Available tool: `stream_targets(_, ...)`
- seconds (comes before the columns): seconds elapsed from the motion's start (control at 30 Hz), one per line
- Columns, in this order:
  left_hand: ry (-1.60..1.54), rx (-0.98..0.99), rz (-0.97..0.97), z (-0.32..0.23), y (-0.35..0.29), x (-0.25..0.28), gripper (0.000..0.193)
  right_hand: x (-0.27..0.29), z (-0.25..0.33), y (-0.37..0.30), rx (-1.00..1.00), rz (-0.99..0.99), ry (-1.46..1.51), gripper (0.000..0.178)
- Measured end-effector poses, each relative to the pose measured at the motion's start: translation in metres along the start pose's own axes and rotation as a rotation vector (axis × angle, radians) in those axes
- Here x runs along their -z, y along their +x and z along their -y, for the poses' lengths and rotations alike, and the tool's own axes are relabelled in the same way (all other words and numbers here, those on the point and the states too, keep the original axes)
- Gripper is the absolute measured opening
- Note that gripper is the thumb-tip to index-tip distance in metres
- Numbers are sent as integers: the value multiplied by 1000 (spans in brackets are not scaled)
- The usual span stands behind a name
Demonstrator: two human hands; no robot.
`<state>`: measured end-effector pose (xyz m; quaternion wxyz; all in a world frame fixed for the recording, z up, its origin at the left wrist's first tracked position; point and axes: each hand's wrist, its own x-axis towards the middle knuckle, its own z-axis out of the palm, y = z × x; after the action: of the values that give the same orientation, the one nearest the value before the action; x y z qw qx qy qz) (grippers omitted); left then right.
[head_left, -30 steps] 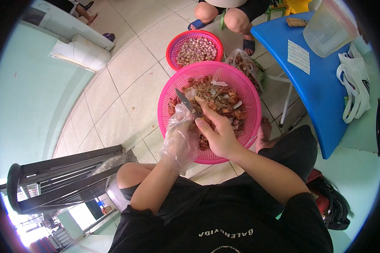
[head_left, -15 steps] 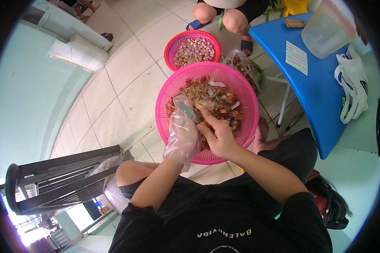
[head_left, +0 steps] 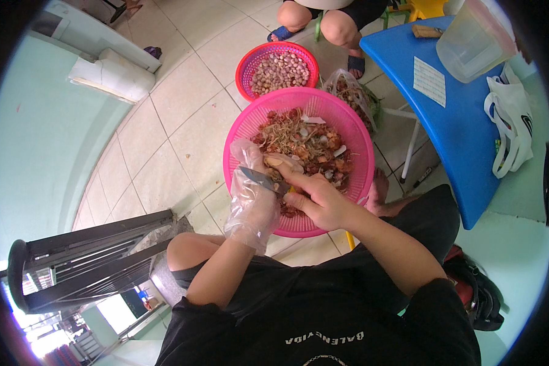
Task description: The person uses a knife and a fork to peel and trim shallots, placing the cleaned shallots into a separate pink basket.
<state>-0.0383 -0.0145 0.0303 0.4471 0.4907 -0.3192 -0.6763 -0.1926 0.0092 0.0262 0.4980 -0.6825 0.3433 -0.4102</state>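
Note:
Over the near part of a pink plastic basket [head_left: 358, 198], my left hand [head_left: 250, 192], in a clear plastic glove, is closed on a small brownish shallot [head_left: 275, 175], mostly hidden by fingers. My bare right hand [head_left: 323, 201] grips a small knife [head_left: 257, 178] by its yellow handle. The knife's wide grey blade points left across the gloved palm, beside the shallot. Under both hands, the basket holds a heap of reddish-brown skins and dry roots [head_left: 302, 137], with a few pale scraps on top.
Beyond the basket stands a red colander [head_left: 240, 76] of pinkish shallots [head_left: 280, 72]. A clear bag [head_left: 349, 97] of unpeeled bulbs sits beside it. Another person's knees [head_left: 340, 30] are at the far side. A blue table [head_left: 451, 146] bearing a plastic tub [head_left: 473, 52] stands right; a dark railing [head_left: 97, 250] is left.
My hands have shifted slightly left and nearer to me. The knife blade has swung from pointing away to lying leftward across the gloved hand.

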Motion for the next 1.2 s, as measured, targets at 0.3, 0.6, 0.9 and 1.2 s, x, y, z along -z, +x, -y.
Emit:
stream_targets(0.3, -218, -160, -59, 14, -1, -4, 52, -26, 9, 3, -36, -159, 60, 56)
stream_targets(0.6, -22, -190, 22, 0, -3, -1, 50, -37, 6, 6, -26, -312, 103, 50)
stream_targets(0.9, -206, 205, 252, -9, 16, 45, 41, -3, 19, 15, 46, -68, -24, 54)
stream_targets(1.2, -343, 244, 229, -2, 12, 40, 36, -13, 12, 12, 98, -135, -58, 52)
